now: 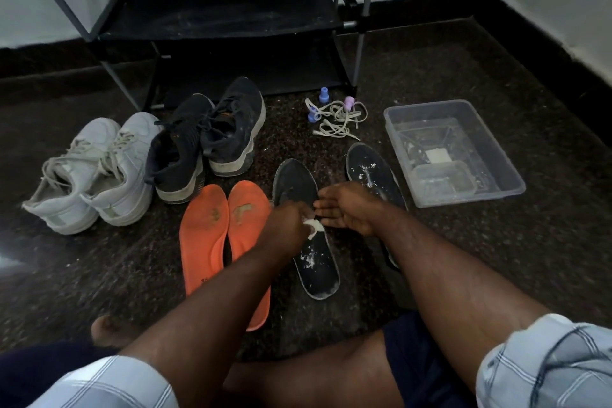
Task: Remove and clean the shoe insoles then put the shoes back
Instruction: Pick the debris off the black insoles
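Checked sleeves (99,384) and bare forearms fill the lower frame, reaching toward the centre. Left hand (291,220) pinches a small white wad (313,227), probably cloth or tissue, against the middle of a dark insole (306,232) lying flat on the floor at centre frame. Right hand (347,209) lies just beside it with fingers straight and relaxed, resting on or just above the same insole; contact cannot be confirmed.

A second dark insole (371,169) lies right of centre, partly under the right forearm. Both carry white specks, possibly powder or foam. Two orange insoles (205,235) lie side by side left of centre. Behind them stand a dark pair of shoes (212,139) and, at far left, a white pair of shoes (92,172). Loose laces (337,119) and small bottles (324,94) lie at upper centre, a clear plastic tub (397,116) at right, and a shoe rack (215,13) at top.

Handling assessment: the insole appears thin, light and flexible, and is likely to slide or buckle under wiping strokes. Steady it flat with the free hand near the heel or toe. To lift it, take hold at an edge or at the heel end. If damp, expect a slippery surface.
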Demonstrator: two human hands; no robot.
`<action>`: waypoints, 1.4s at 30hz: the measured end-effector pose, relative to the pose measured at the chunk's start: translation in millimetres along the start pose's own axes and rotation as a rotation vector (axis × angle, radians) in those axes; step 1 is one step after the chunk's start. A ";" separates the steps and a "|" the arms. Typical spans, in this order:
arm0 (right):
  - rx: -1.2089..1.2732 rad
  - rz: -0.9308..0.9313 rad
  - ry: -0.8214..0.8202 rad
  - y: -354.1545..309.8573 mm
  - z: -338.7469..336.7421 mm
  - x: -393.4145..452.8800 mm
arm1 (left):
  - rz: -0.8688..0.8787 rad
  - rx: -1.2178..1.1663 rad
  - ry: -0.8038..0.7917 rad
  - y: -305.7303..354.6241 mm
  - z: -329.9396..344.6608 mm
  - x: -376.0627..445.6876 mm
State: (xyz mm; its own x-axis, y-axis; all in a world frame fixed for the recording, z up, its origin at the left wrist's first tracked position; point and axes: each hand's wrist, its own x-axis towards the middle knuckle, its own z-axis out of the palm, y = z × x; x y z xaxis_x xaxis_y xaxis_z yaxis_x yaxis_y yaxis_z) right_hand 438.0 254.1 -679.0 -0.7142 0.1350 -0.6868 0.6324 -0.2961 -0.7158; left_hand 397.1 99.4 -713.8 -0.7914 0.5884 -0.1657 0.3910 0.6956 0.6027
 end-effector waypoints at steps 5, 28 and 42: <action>-0.814 -0.325 0.111 -3.7 -21.7 -8.9 | -0.048 -0.006 -0.008 -2.8 -0.7 5.1; -1.545 -0.286 0.093 6.8 1.1 -7.0 | 0.088 0.080 -0.019 -6.3 3.5 1.2; -1.548 -0.399 0.094 -0.5 -4.8 -6.6 | 0.084 0.036 -0.061 -8.2 -0.2 1.7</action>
State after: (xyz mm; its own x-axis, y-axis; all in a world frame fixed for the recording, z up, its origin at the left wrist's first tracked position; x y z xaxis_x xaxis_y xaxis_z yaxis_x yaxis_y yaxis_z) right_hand 443.9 257.9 -674.7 -0.9173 0.0378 -0.3965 0.1415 0.9615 -0.2355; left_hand 392.5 94.6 -718.9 -0.7255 0.6686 -0.1630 0.4724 0.6562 0.5884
